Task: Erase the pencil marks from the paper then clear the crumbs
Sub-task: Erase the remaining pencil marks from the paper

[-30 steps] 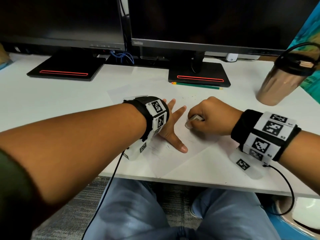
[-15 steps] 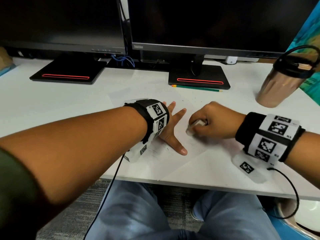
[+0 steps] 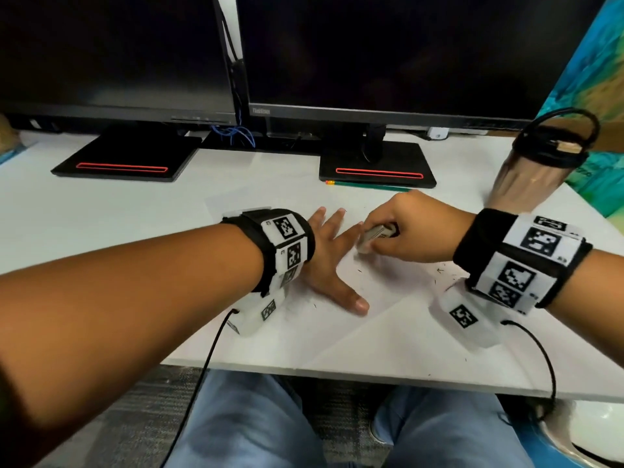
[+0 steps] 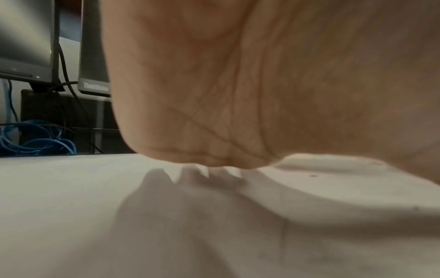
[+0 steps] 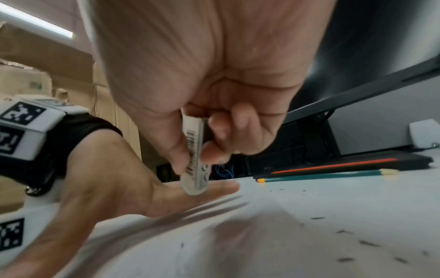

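White desk (image 3: 101, 214): left hand (image 3: 329, 265) lies flat, fingers spread on the paper (image 3: 388, 285); right hand (image 3: 412, 228) pinches the eraser (image 3: 374, 236) beside it. Left wrist: palm over paper. Right wrist: eraser tip just above the sheet, crumbs (image 5: 345, 259) nearby.

"ThinkVision" reads in pale letters on the lower left bezel of the right monitor (image 3: 388, 62), and blurred on the same bezel in the left wrist view. The eraser (image 5: 195, 159) carries a barcode and dark print, too smeared to read. The wristbands (image 3: 287, 244) show square black-and-white coded markers with tiny, illegible numerals.
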A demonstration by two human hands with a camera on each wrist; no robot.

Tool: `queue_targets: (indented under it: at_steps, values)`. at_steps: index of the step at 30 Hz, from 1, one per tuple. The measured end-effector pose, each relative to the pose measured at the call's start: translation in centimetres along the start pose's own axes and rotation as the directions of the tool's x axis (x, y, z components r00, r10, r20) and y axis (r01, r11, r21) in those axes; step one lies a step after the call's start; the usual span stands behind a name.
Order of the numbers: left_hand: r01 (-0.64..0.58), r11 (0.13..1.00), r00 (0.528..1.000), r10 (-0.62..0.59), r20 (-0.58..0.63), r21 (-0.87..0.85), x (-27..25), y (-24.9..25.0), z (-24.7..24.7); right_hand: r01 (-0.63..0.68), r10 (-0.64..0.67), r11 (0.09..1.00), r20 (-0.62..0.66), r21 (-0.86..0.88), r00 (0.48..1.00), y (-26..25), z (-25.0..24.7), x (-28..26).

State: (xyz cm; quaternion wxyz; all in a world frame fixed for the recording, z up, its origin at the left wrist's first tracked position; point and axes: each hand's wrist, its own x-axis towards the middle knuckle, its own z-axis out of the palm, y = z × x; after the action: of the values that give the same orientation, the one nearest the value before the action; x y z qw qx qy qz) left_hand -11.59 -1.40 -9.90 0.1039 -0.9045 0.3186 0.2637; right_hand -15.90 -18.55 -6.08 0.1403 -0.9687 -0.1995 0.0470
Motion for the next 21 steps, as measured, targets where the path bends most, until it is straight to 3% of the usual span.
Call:
queue_targets:
  at_steps: [4, 6, 8, 10, 13, 15, 17, 19, 21]
  values:
    - [-0.012, 0.999, 1.000, 0.011, 0.023, 0.039, 0.2, 0.9, 0.4, -0.078, 0.086, 0.985, 0.048, -0.155, 0.995, -0.1, 1.5, 0.8]
    - [0.007, 0.998, 1.000, -0.008, 0.027, 0.061, 0.4, 1.1, 0.8, -0.052, 0.065, 0.981, 0.065, -0.188, 0.996, -0.3, 2.3, 0.5]
    - [0.018, 0.996, 0.999, -0.021, 0.031, 0.086, 0.4, 1.1, 0.7, 0.039, -0.025, 0.994, 0.136, -0.100, 0.990, -1.0, 2.7, -0.1]
    - [0.026, 0.994, 0.999, -0.029, 0.024, 0.107, 0.5, 1.2, 0.6, 0.037, -0.034, 0.999, 0.189, -0.012, 0.981, -1.5, 2.4, -0.5]
    - [0.035, 0.991, 0.999, -0.037, 0.012, 0.129, 0.5, 1.4, 0.4, -0.037, 0.046, 0.996, 0.103, -0.085, 0.994, -0.6, 2.1, -0.1]
    - [0.042, 0.991, 0.999, -0.044, 0.015, 0.129, 0.4, 1.4, 0.2, 0.022, -0.008, 0.990, 0.093, -0.140, 0.996, -0.9, 2.4, -0.3]
    - [0.041, 0.991, 0.999, -0.044, 0.019, 0.124, 0.4, 1.4, 0.2, 0.098, -0.084, 0.992, 0.169, -0.076, 0.982, -1.9, 2.6, -0.8]
    - [0.045, 0.992, 0.999, -0.047, 0.015, 0.118, 0.4, 1.5, 0.2, 0.058, -0.047, 0.997, 0.205, -0.046, 0.978, -1.8, 2.0, -0.9]
    - [0.052, 0.990, 0.999, -0.054, 0.008, 0.127, 0.5, 1.4, 0.4, -0.021, 0.029, 0.998, 0.150, -0.060, 0.988, -1.0, 1.5, -0.6]
